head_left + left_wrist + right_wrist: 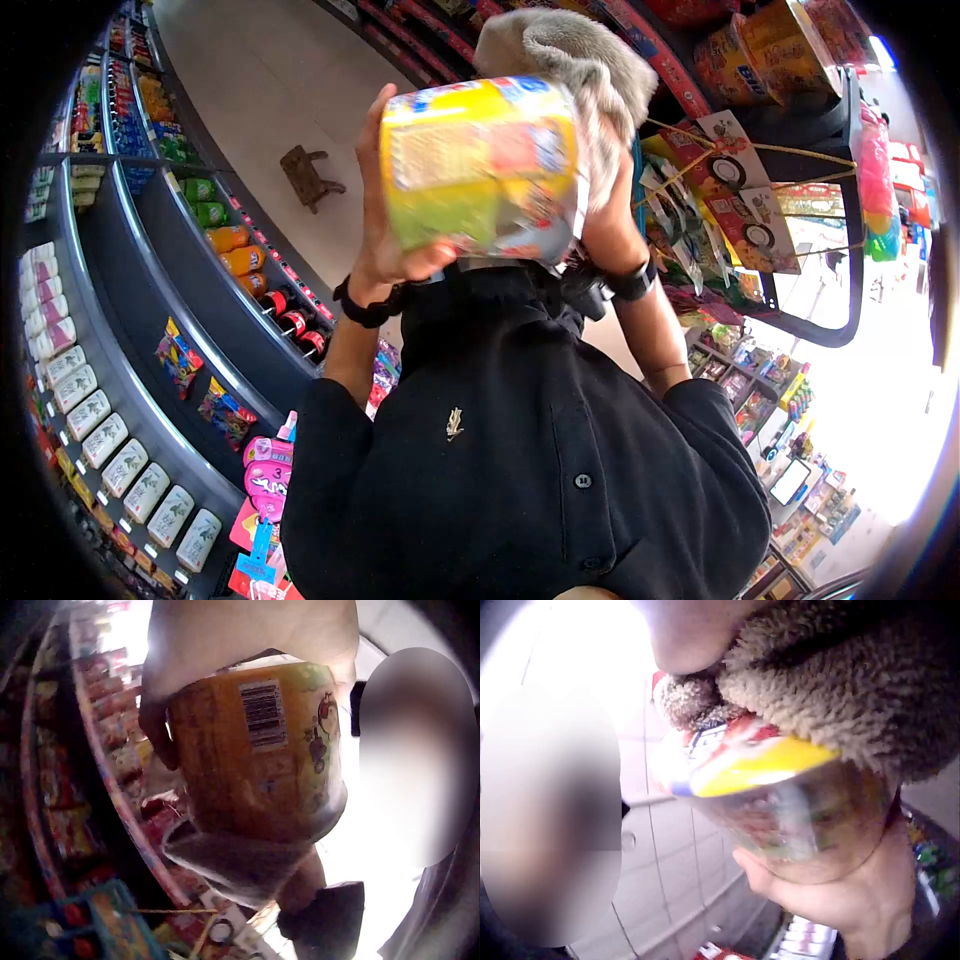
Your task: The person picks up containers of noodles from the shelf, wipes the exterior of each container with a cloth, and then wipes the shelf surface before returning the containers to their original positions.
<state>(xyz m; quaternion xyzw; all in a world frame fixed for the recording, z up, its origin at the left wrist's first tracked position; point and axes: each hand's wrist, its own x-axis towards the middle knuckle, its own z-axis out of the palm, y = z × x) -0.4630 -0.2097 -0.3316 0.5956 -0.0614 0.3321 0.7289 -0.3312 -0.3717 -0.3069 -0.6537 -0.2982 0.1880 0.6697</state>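
A yellow printed plastic tub (pixel 480 165) is held up sideways before the chest, blurred in the head view. My left hand (pixel 385 235) grips its base end, thumb along the near side and fingers behind. In the left wrist view the tub's (pixel 262 750) barcode side shows. My right hand (pixel 612 225) holds a fluffy grey-brown cloth (pixel 570 60) against the tub's other end; most of its fingers are hidden behind the cloth. The right wrist view shows the cloth (pixel 832 682) bunched over the red, yellow and blue end of the tub (pixel 765 765).
Shelves with bottles (pixel 240 262) and white packs (pixel 125 468) curve along the left. Similar yellow tubs (pixel 770 50) stand on a shelf at the upper right, above a dark rack frame (pixel 853 290) with hanging packs. A small wooden stool (pixel 310 178) stands on the floor.
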